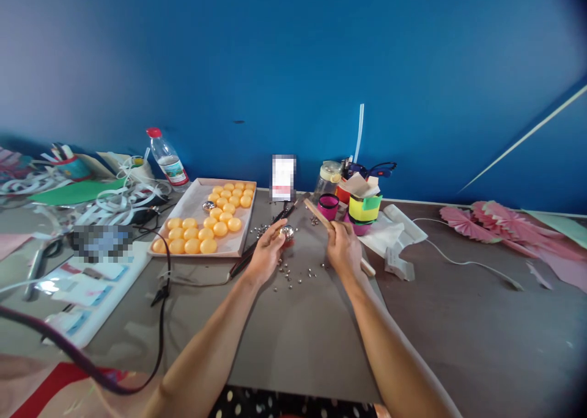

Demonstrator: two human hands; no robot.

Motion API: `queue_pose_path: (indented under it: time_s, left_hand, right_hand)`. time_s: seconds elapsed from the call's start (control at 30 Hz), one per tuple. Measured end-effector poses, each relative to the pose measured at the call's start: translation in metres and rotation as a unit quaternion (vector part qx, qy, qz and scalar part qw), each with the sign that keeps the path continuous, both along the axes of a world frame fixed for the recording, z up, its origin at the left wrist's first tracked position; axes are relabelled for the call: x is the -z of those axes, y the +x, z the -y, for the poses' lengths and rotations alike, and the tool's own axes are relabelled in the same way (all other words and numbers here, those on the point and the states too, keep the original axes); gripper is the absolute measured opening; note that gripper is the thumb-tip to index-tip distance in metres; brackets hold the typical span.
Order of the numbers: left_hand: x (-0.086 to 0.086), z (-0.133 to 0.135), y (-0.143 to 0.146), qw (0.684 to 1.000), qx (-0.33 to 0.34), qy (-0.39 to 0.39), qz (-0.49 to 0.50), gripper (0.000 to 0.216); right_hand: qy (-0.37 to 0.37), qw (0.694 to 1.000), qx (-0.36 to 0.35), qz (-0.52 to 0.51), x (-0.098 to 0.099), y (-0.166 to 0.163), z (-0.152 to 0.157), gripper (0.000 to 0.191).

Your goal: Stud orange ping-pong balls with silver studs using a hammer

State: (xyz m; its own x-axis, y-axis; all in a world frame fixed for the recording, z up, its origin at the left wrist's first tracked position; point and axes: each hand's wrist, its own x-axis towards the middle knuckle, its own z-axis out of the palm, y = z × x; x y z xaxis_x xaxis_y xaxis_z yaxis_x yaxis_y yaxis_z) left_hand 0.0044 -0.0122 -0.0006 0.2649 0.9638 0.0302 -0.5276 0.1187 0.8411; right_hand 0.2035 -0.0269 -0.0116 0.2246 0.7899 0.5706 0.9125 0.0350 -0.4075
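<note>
Left hand [267,250] has its grip pinching a round shiny silver ball [287,233] over the grey tabletop [293,338]; right hand [343,247] is wrapped round a pale wooden stick [316,212]. If that pinch slips, the ball could scatter those tiny silver beads [299,281], imo.

Craft workspace: cluttered desk [312,344], silvery beads [288,277], pleated pink paper [493,220].

Red-capped bottle [170,162] near a blue wall [293,69], green sheet [76,192] leftward, pink pleated paper [498,219] far right.
</note>
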Motion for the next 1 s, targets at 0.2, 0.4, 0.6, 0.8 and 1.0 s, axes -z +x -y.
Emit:
queue_pose_path:
  time_s: [0.2, 0.4, 0.6, 0.8, 1.0]
  left_hand:
    - [-0.002, -0.006, -0.005, 0.996, -0.012, -0.05, 0.073, 0.043]
    - [-0.003, -0.011, -0.008, 0.988, -0.035, -0.101, 0.11, 0.035]
    - [-0.006, -0.013, -0.01, 0.985, -0.052, -0.101, 0.133, 0.039]
    - [-0.003, -0.016, -0.013, 0.98, -0.049, -0.112, 0.154, 0.042]
    - [-0.005, -0.017, -0.017, 0.984, -0.031, -0.082, 0.155, 0.047]
  right_hand:
    - [0.12, 0.984, -0.119, -0.061, -0.012, -0.006, 0.012, 0.029]
    - [-0.001, 0.981, -0.193, -0.025, -0.01, -0.022, 0.015, 0.028]
    - [0.07, 0.973, -0.197, -0.1, -0.015, -0.023, 0.018, 0.029]
    - [-0.019, 0.976, -0.214, -0.049, -0.013, -0.026, 0.019, 0.029]
    - [0.026, 0.97, -0.229, -0.07, -0.014, -0.029, 0.02, 0.029]
